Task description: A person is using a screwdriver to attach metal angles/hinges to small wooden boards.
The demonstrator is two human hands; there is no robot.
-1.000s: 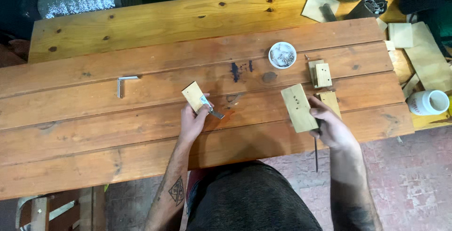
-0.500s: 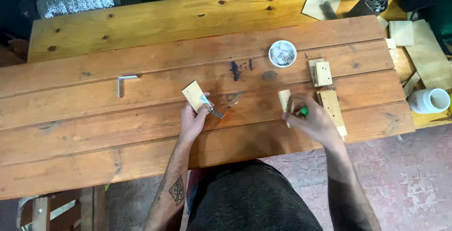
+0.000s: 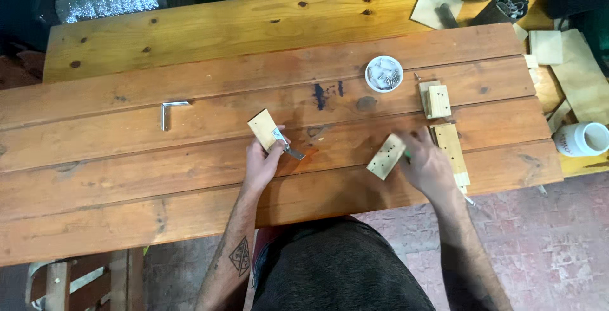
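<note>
My left hand (image 3: 262,162) grips a small wooden block (image 3: 262,127) with a metal bracket (image 3: 288,147) against its lower right side, on the plank table (image 3: 190,178). My right hand (image 3: 426,165) holds a second small wooden block (image 3: 386,156) with several holes, tilted, at the table's middle right. A tool with a green handle (image 3: 407,157) shows between its fingers, its thin metal shaft (image 3: 468,200) sticking out past the table's near edge.
A white bowl of screws (image 3: 384,73) stands beyond my right hand. Stacked wooden blocks (image 3: 435,100) and a long block (image 3: 451,149) lie to the right. An L-shaped metal bracket (image 3: 169,113) lies at the left. A white cup (image 3: 581,138) sits at the right edge.
My right hand has brought its wooden block leftward and laid it tilted, away from the long block. My left hand has stayed in place with its block and bracket.
</note>
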